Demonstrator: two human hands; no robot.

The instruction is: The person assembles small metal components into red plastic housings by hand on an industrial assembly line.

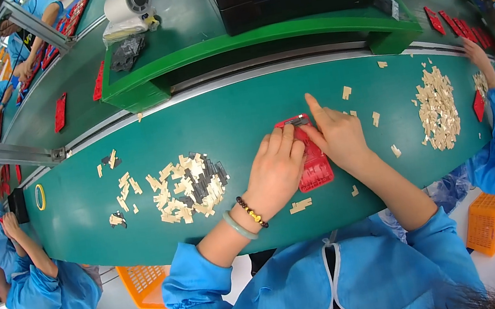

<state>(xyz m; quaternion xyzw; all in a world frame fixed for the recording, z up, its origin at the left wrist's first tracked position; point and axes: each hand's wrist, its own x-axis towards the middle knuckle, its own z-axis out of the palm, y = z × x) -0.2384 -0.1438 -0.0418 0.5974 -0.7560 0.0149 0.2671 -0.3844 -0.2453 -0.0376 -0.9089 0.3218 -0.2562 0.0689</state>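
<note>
Close Work Calls for a Steady Touch

A worker in blue leans over a green bench [241, 113], where a red plastic case [317, 170] lies in front of the body, between 2 bare hands. The left hand [274, 166] reaches across the case's left side, its fingers loosely bent and bunched near the upper end; whether it grips anything there cannot be told. The right hand [343, 139] is partly open at the other side, index finger stretched beyond the case and thumb angled in near a dark strip [297, 121] at the upper end. Thumb pressure cannot be judged.

The step appears to be settling that strip into place. Good handling would likely mean bracing the case flat with 1 hand, lining the strip up squarely, then pressing evenly along its length, since force on 1 corner could tip it.

To the left lies a mixed pile [191, 189] of cream and black pieces, within easy reach; a cream strip [301, 205] sits just below the case, best kept clear of its underside so that it rests level.
</note>
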